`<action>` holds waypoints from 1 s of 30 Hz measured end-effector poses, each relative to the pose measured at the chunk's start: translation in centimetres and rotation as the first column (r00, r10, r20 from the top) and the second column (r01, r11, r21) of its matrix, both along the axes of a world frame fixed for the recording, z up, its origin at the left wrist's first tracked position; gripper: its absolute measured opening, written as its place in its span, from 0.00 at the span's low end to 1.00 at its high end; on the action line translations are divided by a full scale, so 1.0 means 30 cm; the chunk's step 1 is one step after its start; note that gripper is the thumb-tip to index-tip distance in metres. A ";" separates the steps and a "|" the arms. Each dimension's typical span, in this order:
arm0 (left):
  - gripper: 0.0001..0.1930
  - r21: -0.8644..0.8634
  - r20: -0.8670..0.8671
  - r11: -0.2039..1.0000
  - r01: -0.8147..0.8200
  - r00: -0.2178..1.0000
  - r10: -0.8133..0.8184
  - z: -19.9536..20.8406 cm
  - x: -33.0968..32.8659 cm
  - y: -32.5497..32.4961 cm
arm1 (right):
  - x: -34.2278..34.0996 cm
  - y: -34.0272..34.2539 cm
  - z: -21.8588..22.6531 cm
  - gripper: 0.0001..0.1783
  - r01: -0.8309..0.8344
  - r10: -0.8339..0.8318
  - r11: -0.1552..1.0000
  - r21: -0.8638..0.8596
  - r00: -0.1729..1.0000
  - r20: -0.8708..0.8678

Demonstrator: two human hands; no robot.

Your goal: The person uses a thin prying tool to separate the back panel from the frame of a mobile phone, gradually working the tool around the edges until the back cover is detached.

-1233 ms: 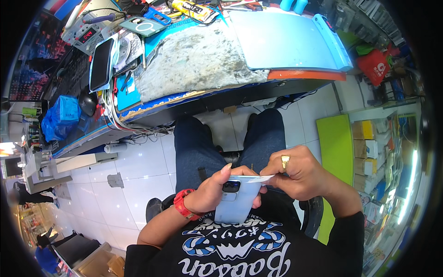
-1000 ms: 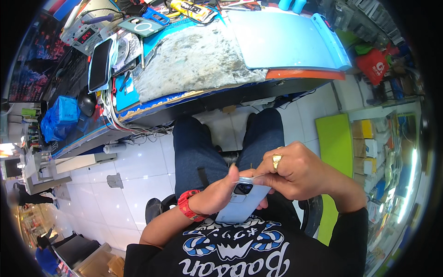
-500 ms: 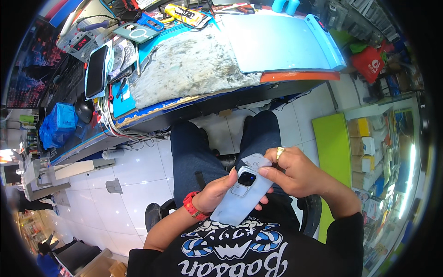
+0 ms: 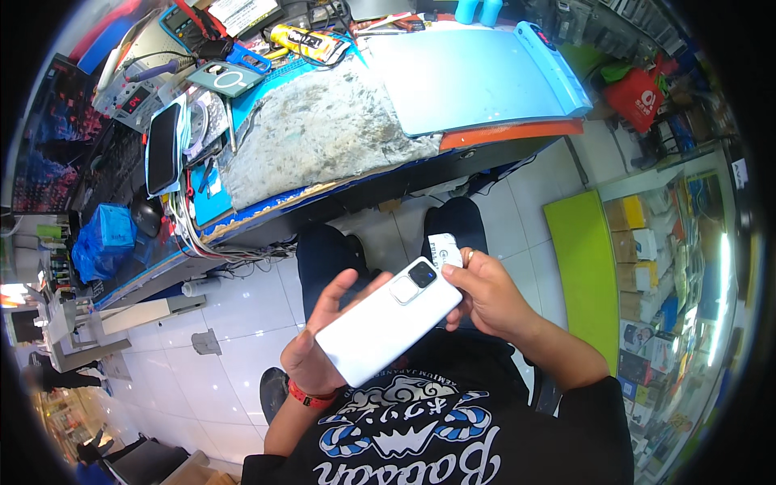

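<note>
A white smartphone (image 4: 380, 331) is held over my lap, back side up, slanting from lower left to upper right. Its square dark camera block (image 4: 421, 273) shows near the upper end. My right hand (image 4: 493, 295) grips that end, thumb on top and fingers curled underneath. A thin pale card with dark print (image 4: 444, 250) sticks out beyond the thumb at the phone's edge; whether it is wedged in the seam I cannot tell. My left hand (image 4: 317, 356), red band at the wrist, has its fingers spread at the lower end, partly hidden behind the phone.
Ahead stands a workbench with a stained grey cloth (image 4: 307, 129), a light blue flat plate (image 4: 469, 81), a dark-screened phone (image 4: 164, 145) and cluttered tools. A glass display case (image 4: 671, 307) and a green panel (image 4: 575, 283) are on the right.
The phone has turned flatter and moved slightly left and up. My left hand has loosened its hold and spread its fingers. The card now points more upward in my right hand.
</note>
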State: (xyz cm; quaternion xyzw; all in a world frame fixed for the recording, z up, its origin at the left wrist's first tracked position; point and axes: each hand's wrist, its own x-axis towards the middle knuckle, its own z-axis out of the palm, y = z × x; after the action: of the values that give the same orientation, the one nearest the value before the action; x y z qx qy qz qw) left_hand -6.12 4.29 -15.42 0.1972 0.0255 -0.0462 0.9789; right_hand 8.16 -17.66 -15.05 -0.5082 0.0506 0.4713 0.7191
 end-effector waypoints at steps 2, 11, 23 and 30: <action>0.49 0.163 0.002 0.977 -0.139 0.990 0.141 0.015 0.003 -0.001 | -0.017 0.031 -0.008 0.11 0.061 -0.060 0.998 0.005 0.995 -0.076; 0.60 0.680 0.265 0.575 -0.456 0.883 0.387 -0.041 0.038 -0.049 | -0.085 0.119 0.033 0.12 0.138 -0.122 0.989 0.058 0.968 -0.219; 0.61 0.739 0.270 0.478 -0.475 0.858 0.436 -0.030 0.059 -0.046 | -0.100 0.136 0.026 0.12 0.142 -0.120 0.986 0.090 0.969 -0.214; 0.61 0.756 0.260 0.443 -0.482 0.843 0.471 -0.019 0.071 -0.051 | -0.110 0.147 0.036 0.12 0.159 -0.143 0.984 0.080 0.973 -0.181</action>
State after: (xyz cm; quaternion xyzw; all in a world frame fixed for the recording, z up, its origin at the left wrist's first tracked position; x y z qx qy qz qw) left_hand -4.00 2.77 -15.99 0.5981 0.0921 0.2478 0.7565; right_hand 4.86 -13.26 -13.98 -0.4255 0.1296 0.4597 0.7686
